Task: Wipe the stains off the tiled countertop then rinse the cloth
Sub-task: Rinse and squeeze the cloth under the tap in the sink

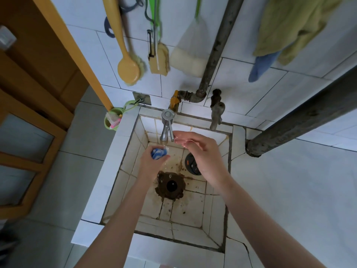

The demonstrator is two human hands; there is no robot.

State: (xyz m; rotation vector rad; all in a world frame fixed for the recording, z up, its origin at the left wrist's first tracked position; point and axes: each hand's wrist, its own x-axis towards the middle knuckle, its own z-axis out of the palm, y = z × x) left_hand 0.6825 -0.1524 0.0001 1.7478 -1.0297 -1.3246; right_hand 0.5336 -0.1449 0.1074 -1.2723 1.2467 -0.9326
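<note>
My left hand (152, 163) grips a bunched blue and white cloth (158, 153) right under the spout of the chrome tap (167, 128), and water runs onto it. My right hand (201, 149) is beside the tap, its straight fingers reaching to the tip of the tap's lever. Both hands are over the tiled sink basin (193, 209), above a rusty drain hole (171, 185). The white tiled countertop (289, 190) spreads to the right of the sink.
An old dark tap (216, 111) and rusty pipes (218, 45) stand behind the basin. Brushes (128, 68), sponges and towels (289, 31) hang on the tiled wall. A green cup (114, 120) hangs at the sink's left corner. A black plug (191, 164) lies in the basin.
</note>
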